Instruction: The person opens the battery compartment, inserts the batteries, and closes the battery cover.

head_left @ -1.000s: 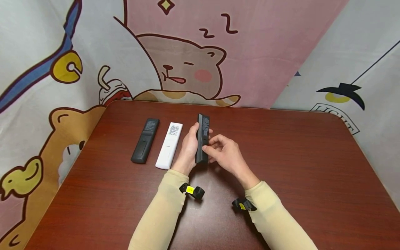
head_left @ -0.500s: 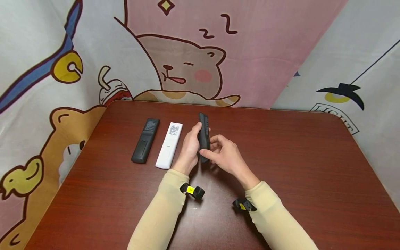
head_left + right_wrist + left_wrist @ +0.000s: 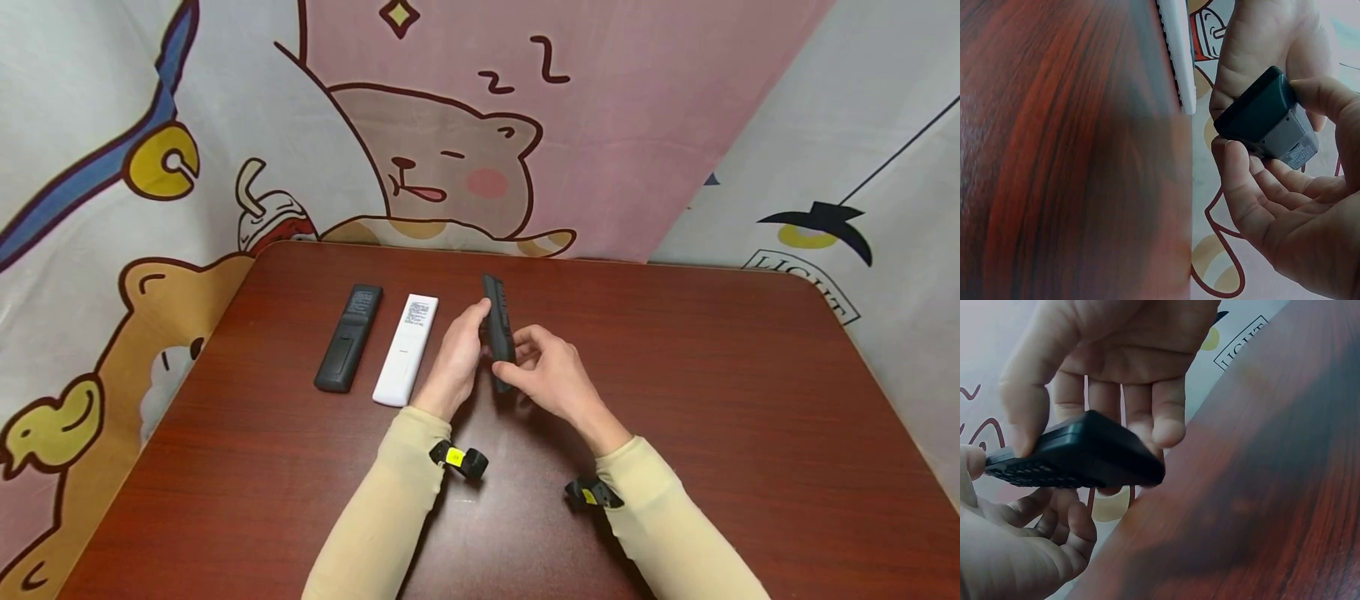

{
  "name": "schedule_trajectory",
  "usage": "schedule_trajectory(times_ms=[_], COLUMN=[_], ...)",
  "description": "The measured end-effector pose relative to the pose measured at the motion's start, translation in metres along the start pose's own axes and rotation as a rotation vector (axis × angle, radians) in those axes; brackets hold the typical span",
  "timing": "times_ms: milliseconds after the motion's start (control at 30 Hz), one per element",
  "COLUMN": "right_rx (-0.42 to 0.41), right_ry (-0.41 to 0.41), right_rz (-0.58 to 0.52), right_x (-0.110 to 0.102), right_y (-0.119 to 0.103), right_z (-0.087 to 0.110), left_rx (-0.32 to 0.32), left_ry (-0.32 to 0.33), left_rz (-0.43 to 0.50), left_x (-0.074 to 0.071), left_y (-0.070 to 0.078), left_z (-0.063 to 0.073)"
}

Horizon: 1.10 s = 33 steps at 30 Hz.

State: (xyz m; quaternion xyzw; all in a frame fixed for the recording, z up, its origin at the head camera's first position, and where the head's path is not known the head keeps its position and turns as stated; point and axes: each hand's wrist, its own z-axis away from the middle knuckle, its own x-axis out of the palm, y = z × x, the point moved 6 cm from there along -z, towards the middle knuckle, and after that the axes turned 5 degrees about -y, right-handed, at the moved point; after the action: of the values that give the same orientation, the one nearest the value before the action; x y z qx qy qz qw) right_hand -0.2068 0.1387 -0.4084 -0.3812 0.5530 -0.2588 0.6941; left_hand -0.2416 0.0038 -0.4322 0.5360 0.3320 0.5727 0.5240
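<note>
A black remote control [image 3: 498, 332] stands on its edge in the air between both hands, seen nearly side-on in the head view. My left hand [image 3: 454, 354] grips its far part, thumb along the left side and fingers hidden behind it. The right hand [image 3: 553, 371] holds the near end, thumb on the edge and fingers bent at the right side. In the left wrist view, rows of keys show on the face of the remote control [image 3: 1085, 456] towards the left palm. From the right wrist, its back shows screws and a label.
To the left, a second black remote control [image 3: 348, 337] and a white remote control [image 3: 407, 350] lie face down, side by side, on the brown wooden table [image 3: 720, 400]. A printed cloth [image 3: 615, 108] with cartoon animals hangs behind the table's far edge.
The held remote control has rolled so that its back, visible from above a second ago, turns to the right. It has shifted slightly right with both hands.
</note>
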Motion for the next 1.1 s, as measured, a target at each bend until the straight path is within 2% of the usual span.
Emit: schedule_trajectory(times_ms=[133,400,667,900,1100], right_rx=[0.009,0.029,0.064,0.104,0.119], right_ry=[0.005,0.014,0.034,0.046,0.057], right_rz=[0.005,0.023,0.078,0.125,0.154], right_x=[-0.003,-0.008,-0.017,-0.028,-0.036], right_y=[0.002,0.010,0.020,0.033,0.042], right_z=[0.001,0.001,0.000,-0.001,-0.002], left_rx=[0.021,0.054,0.064,0.062,0.088], left_ry=[-0.014,-0.036,-0.068,-0.047,-0.032], left_rz=[-0.051,-0.083,-0.189,-0.274,-0.340], left_x=[0.000,-0.001,-0.007,-0.018,-0.027], left_y=[0.002,0.006,0.012,0.019,0.025], left_z=[0.000,0.000,0.000,-0.001,-0.003])
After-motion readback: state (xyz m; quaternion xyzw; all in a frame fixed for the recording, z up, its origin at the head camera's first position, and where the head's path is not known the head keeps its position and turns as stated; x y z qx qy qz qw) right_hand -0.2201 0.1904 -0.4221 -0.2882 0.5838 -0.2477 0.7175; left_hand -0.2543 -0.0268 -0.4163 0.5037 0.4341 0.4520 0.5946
